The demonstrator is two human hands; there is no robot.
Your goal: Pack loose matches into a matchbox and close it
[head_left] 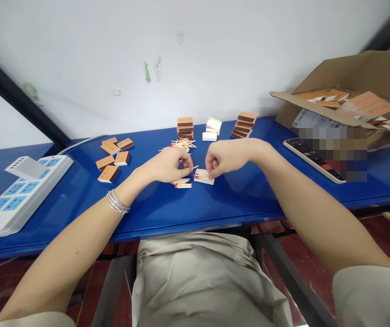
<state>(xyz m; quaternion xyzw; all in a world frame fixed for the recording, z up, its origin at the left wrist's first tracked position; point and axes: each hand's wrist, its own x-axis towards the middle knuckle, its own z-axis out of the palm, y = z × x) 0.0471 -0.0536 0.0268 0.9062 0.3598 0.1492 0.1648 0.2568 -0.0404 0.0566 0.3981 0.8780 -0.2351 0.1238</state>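
Our pale shirt (202,277) bunches up closest to us, just below the edge of the blue desk (147,215). Our left grip (174,163) is squeezed small: thumb and finger pinch one match (195,167), and it pokes out toward the right grip (227,156). That one is curled up too, its fingertips at the right end of a little white tray (205,181). We cannot tell if it pinches the tray or the matches lying inside. The tray sits between our two grips.

Loose matches (183,184) lie just below the left grip, on our side, and a messy pile (185,144) lies just past it. Farther past both grips are a stack of matchboxes (185,122), some white trays (213,125) and a leaning stack (244,125). Off to the right of the right grip is a phone (312,154), near a big cardboard box (321,79).

We think a match is very light and stiff, but so thin that it could snap. The best place to pinch is the middle of the stick, away from the red tip. The tray looks like thin card, so we should hold it softly by its sides; a hard squeeze could squash it.
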